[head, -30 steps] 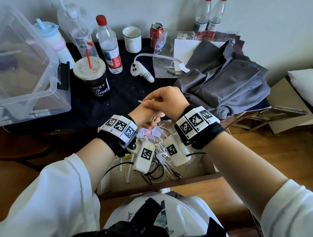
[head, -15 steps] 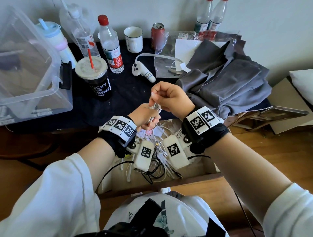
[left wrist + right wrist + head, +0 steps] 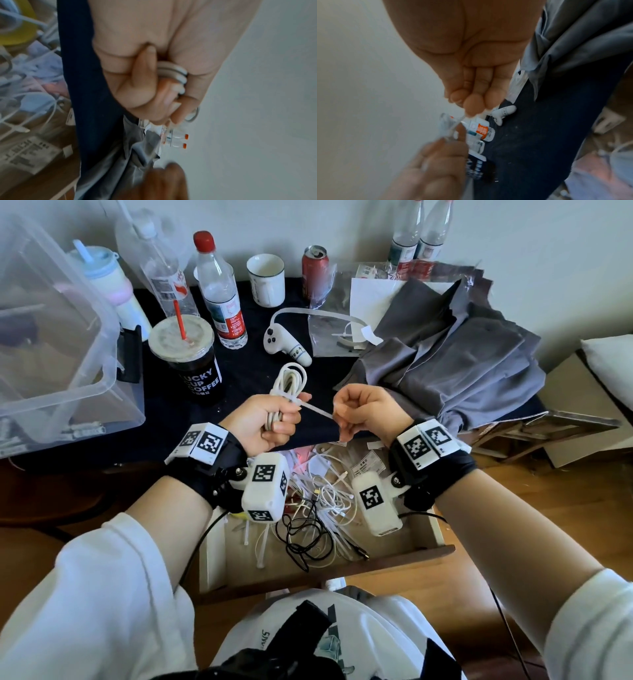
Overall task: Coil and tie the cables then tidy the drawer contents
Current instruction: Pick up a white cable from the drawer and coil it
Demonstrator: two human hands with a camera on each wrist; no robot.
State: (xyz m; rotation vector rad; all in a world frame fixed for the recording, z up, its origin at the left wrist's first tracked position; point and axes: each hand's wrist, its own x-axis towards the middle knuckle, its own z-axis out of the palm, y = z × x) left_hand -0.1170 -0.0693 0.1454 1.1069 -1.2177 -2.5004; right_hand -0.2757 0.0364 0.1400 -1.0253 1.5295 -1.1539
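My left hand (image 3: pixel 270 422) grips a coiled white cable (image 3: pixel 291 380) above the dark tabletop, its loops standing up out of the fist. The left wrist view shows several cable strands (image 3: pixel 173 71) squeezed between curled fingers. A white zip tie (image 3: pixel 313 409) wraps the coil and runs taut to the right. My right hand (image 3: pixel 363 412) pinches the tie's free end (image 3: pixel 453 125). Below both hands the open wooden drawer (image 3: pixel 442 537) holds a tangle of white cables (image 3: pixel 334 501), a black cable (image 3: pixel 305 539) and loose zip ties (image 3: pixel 262 546).
The dark table (image 3: pixel 250 371) holds a coffee cup (image 3: pixel 190 357), water bottles (image 3: pixel 219 292), a mug (image 3: pixel 266 280), a red can (image 3: pixel 314 270), a white controller (image 3: pixel 286 342) and grey cloth (image 3: pixel 455 361). A clear plastic bin (image 3: pixel 58 344) stands at the left.
The hands were pressed together over the cable. They have drawn apart: the left now holds the coil upright, and the right has pulled the zip tie's tail out to the right.
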